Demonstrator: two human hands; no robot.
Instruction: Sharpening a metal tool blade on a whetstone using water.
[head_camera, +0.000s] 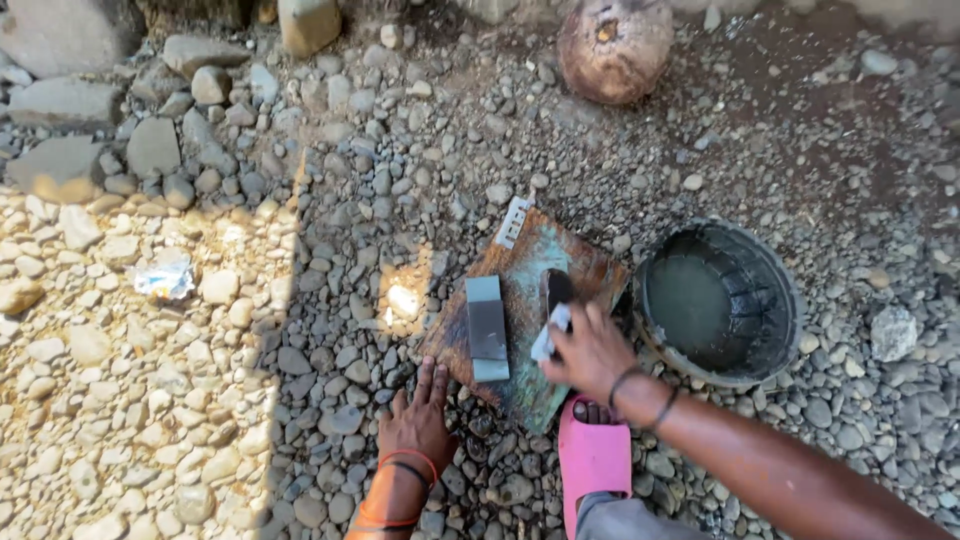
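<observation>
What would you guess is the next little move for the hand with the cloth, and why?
Probably a short wiping stroke along the dark blade. The right hand presses a pale cloth against it on the worn board, beside a grey sharpening stone. The left hand rests flat on the gravel at the board's edge, bracing.

A rust-brown board (530, 300) streaked with teal carries a grey block (487, 328) near its left edge, beside a dark bucket (720, 305) of murky green water, a pink sandal (593, 460) and grey-brown gravel (330, 300).
</observation>
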